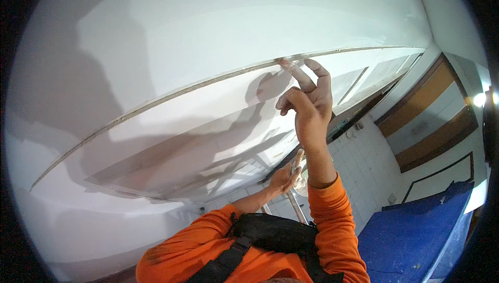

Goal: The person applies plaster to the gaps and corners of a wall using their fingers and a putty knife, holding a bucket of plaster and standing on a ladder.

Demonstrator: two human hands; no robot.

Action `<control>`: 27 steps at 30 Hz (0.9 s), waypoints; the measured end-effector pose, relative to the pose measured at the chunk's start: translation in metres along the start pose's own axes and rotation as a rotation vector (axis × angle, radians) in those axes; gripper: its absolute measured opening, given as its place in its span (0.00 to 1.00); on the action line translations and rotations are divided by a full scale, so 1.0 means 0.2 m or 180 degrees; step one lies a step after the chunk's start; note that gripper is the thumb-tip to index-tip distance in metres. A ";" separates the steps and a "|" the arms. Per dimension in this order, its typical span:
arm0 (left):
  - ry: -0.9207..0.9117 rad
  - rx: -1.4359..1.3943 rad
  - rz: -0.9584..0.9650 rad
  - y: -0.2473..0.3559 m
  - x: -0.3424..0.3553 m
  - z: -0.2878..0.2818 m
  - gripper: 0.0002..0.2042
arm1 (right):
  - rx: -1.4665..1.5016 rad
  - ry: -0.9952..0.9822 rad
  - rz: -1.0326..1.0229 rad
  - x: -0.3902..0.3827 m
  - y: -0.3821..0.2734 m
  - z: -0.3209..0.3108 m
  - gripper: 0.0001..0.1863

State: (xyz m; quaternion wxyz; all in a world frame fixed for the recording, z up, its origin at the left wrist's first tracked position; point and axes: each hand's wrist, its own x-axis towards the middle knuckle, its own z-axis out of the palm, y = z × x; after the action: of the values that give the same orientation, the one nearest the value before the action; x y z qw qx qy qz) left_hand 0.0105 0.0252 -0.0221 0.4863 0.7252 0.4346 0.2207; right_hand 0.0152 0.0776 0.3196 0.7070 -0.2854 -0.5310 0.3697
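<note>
My right hand (313, 107) is raised against the white wall (218, 28). Its index finger is stretched out, the fingertip at a narrow groove (171, 94) that runs across the wall. Whitish dust or paste coats that finger. The other fingers are loosely bent and apart, and nothing shows in them. Lower down, my left hand (281, 180) is closed around a slim tool with a tan, handle-like end (299, 156); the tool's exact kind cannot be made out. A pale, whitish thing (301, 183) shows beside that hand, partly hidden by my right forearm.
Below the groove lies a recessed wall panel (156, 163) crossed by my shadows. Metal bars (296, 207), perhaps of a ladder, stand beneath my left hand. Far below is a tiled floor (358, 161). A blue sheet (416, 231) covers something at lower right, near a brown-and-white panel (431, 111).
</note>
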 end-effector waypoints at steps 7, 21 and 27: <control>0.0035 -0.0138 0.0050 -0.01 -0.01 0.01 0.31 | -0.0587 -0.0024 -0.0169 0.07 -0.12 -0.03 0.27; 0.0109 -0.0146 0.0198 0.06 -0.03 -0.02 0.30 | -0.0752 0.0028 -0.0838 0.01 -0.04 -0.08 0.23; -0.0083 -0.0235 0.0256 -0.19 0.05 0.11 0.30 | 0.0469 0.0629 -0.0087 -0.07 -0.11 0.07 0.23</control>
State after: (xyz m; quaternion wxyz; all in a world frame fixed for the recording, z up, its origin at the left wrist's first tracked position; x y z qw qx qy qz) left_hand 0.0161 0.0278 -0.0657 0.5091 0.7265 0.3903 0.2465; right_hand 0.0051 0.0544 0.3337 0.7800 -0.2604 -0.4340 0.3681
